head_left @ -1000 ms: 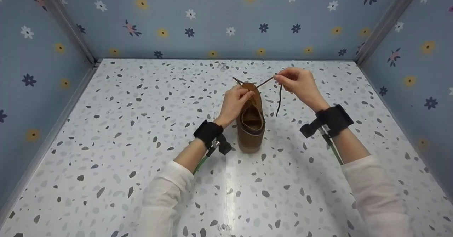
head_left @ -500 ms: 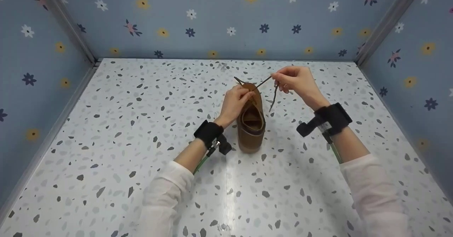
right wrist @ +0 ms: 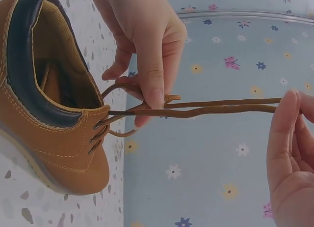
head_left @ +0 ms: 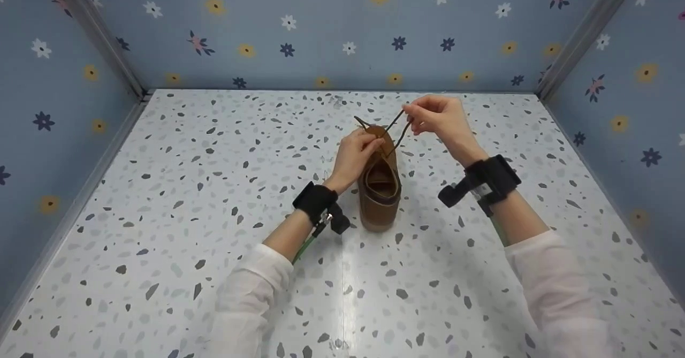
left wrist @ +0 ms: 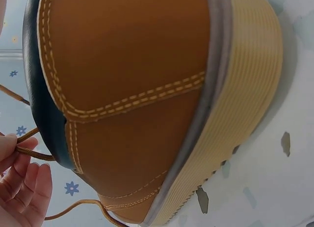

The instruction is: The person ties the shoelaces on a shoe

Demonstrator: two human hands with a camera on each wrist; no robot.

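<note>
A brown lace-up shoe (head_left: 379,211) stands on the speckled surface, toe pointing away in the head view. Its tan side and dark collar (right wrist: 44,101) show in the wrist views. Close over the lace holes, my left hand (head_left: 355,153) pinches the brown laces between thumb and fingers, and a loop (right wrist: 117,87) bulges beside these fingers. To the right and farther back, my right hand (head_left: 440,121) pinches one lace (head_left: 395,122). Two strands run between the hands, and the loose tail (head_left: 401,139) drops over the shoe. Another lace end (head_left: 359,120) sticks out beyond my left hand.
Blue flower-patterned panels (head_left: 321,26) rise at the back and both sides of the white speckled surface (head_left: 187,229). Black wrist straps with small cameras sit on the left wrist (head_left: 316,203) and right wrist (head_left: 497,176).
My right hand has moved left and slightly away, carrying the lace. Its hanging tail has swung from beside the shoe to over it. Left hand and shoe have stayed put.
</note>
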